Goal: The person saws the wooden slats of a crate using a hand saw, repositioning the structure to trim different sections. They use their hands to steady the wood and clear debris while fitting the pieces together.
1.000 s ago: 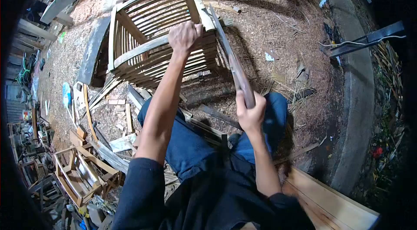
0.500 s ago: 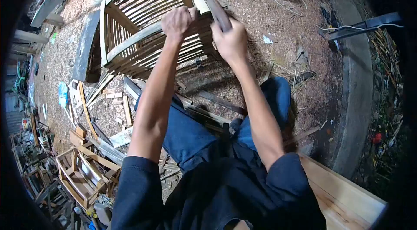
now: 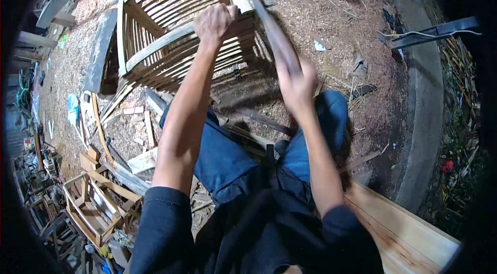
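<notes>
A slatted wooden frame (image 3: 173, 35) with curved rails stands on the ground in front of me. My left hand (image 3: 213, 21) is closed over the near right end of its rail. In my right hand (image 3: 297, 87), fingers wrapped, is a hand saw (image 3: 274, 33) with a long tapering blade, partly blurred. The blade points away from me, past the frame's right corner. Its teeth and the exact spot where it meets the wood cannot be made out. Below both hands are my knees in blue jeans (image 3: 222, 157).
Wood shavings cover the ground (image 3: 336, 30). Loose offcuts (image 3: 142, 162) and a small wooden frame (image 3: 93, 206) lie to the left. Pale planks (image 3: 404, 227) are at my lower right, a dark metal bar (image 3: 435, 33) at right. A dark board (image 3: 98, 54) leans beside the slatted frame.
My right hand has drawn back toward me and to the right, pulling the hand saw along its length. My left hand stays closed on the slatted frame's rail.
</notes>
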A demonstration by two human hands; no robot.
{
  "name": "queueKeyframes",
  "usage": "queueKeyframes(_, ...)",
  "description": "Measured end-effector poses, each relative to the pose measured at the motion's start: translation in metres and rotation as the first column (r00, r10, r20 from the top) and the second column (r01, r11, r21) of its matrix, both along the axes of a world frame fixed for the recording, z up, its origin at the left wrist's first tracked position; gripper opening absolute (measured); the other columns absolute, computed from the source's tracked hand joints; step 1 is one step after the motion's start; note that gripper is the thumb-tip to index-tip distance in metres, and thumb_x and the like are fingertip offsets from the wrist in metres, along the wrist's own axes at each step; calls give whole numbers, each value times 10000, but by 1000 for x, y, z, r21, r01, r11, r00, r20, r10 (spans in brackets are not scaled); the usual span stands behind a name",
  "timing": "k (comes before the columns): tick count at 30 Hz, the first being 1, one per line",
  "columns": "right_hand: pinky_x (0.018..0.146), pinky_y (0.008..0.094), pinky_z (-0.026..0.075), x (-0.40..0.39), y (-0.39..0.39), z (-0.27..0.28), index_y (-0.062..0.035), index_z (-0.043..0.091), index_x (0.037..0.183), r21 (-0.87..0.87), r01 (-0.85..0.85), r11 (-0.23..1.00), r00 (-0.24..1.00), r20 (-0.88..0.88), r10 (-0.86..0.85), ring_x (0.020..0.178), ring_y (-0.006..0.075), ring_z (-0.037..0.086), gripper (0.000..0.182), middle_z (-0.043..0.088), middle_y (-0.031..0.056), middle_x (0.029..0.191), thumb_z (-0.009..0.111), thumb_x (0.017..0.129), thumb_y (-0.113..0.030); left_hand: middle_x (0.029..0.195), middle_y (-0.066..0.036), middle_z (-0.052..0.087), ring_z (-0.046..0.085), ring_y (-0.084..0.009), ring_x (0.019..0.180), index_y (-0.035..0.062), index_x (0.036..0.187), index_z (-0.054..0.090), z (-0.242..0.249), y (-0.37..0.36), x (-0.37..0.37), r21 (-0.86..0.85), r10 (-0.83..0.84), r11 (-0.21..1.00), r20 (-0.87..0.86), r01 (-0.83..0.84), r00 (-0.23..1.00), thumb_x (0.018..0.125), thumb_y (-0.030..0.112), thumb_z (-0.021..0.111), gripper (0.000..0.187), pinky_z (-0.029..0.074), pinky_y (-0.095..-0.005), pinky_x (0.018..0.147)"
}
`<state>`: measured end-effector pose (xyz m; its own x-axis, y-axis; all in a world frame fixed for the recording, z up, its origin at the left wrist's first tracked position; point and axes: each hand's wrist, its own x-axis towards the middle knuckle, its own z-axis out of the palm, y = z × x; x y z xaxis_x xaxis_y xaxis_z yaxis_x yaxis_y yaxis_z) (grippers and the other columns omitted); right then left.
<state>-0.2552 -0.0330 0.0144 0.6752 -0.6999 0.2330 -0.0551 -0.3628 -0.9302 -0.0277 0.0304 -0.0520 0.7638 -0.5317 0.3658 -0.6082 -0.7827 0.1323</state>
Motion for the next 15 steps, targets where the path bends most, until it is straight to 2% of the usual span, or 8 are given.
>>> queueKeyframes(4, 482, 378, 414, 36, -3, 7, 32, 594, 675, -142, -15, 990, 989, -147, -6, 468, 253, 567, 256, 573, 176, 548, 613, 838, -166, 444, -80, 553, 520, -170, 374, 103, 522, 648, -7, 7, 3, -183, 2, 982, 216, 39, 976, 891, 442, 423, 549, 392, -338, 344)
queueKeyframes(5, 503, 367, 435, -1, 10, 1, 41, 631, 747, -92, -27, 995, 1000, 2, 27, 498, 216, 584, 213, 578, 163, 565, 619, 837, -152, 486, -105, 588, 548, -180, 394, 98, 526, 654, -2, 3, 9, -90, -8, 996, 106, 18, 994, 876, 441, 440, 535, 412, -340, 355)
queueKeyframes(6, 525, 349, 450, -40, 20, -5, 50, 647, 811, 16, -25, 1000, 999, -46, 26, 538, 175, 598, 180, 572, 148, 586, 624, 833, -127, 474, -107, 577, 534, -179, 378, 98, 524, 652, -4, 0, 11, -121, -31, 991, 153, 50, 988, 874, 446, 440, 536, 406, -341, 348)
queueKeyframes(7, 531, 324, 449, -57, 29, -1, 41, 636, 782, 41, 0, 999, 997, 72, -3, 545, 138, 586, 154, 555, 113, 571, 627, 831, -105, 462, -109, 566, 520, -178, 361, 99, 522, 650, -7, 0, 10, -150, -47, 986, 199, 78, 979, 871, 450, 440, 538, 400, -341, 342)
queueKeyframes(9, 500, 323, 430, -33, 27, 4, 27, 621, 728, 75, -17, 997, 1000, 2, 17, 503, 144, 569, 178, 551, 91, 531, 617, 836, -114, 473, -131, 575, 555, -211, 377, 89, 533, 653, -1, 4, 7, -109, -50, 992, 95, 60, 994, 865, 447, 444, 531, 415, -365, 359)
queueKeyframes(10, 457, 335, 400, -4, 18, 1, 6, 602, 666, -32, -19, 999, 1000, 14, 19, 452, 155, 542, 230, 530, 76, 485, 620, 840, -143, 474, -131, 575, 563, -216, 385, 88, 534, 652, -6, 4, 3, -121, -27, 992, 104, 40, 994, 864, 450, 450, 530, 419, -365, 366)
queueKeyframes(13, 423, 359, 364, 53, -6, 20, 11, 567, 624, -77, -30, 997, 999, -36, 28, 404, 202, 519, 310, 516, 131, 470, 647, 829, -208, 430, -92, 535, 526, -170, 357, 110, 524, 646, -5, 11, 5, -186, -14, 980, 316, 76, 949, 864, 453, 471, 513, 395, -329, 350)
queueKeyframes(15, 433, 370, 376, 20, 12, -18, 20, 565, 633, -73, 34, 997, 999, -32, -37, 421, 229, 541, 295, 526, 156, 491, 651, 820, -191, 449, -111, 560, 582, -201, 398, 115, 535, 663, -4, 7, -2, -155, -10, 987, 148, 33, 989, 847, 430, 491, 476, 438, -343, 396)
